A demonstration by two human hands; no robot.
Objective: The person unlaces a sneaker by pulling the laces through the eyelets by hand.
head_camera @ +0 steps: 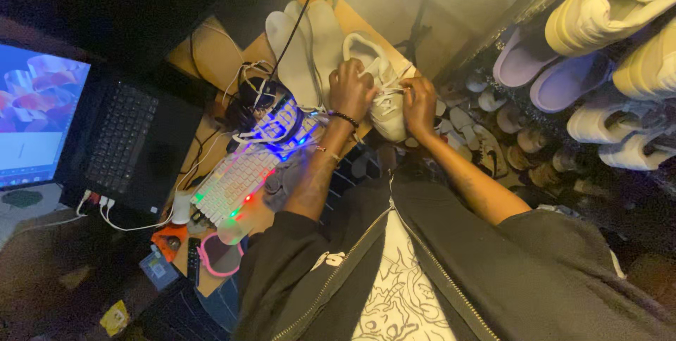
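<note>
A white sneaker (pixel 374 73) lies on the wooden desk (pixel 211 49), toe pointing away from me. My left hand (pixel 351 90) grips its upper near the tongue, a dark bead bracelet on the wrist. My right hand (pixel 420 104) pinches the white laces (pixel 389 96) on the shoe's right side. Two pale insoles (pixel 304 45) lie side by side just left of the sneaker.
A lit keyboard (pixel 236 179) and tangled white cables (pixel 250 95) sit left of my arms. An open laptop (pixel 120 137) stands further left. Rows of pale shoes (pixel 605 10) fill the shelves on the right, with small shoes (pixel 493 144) lower down.
</note>
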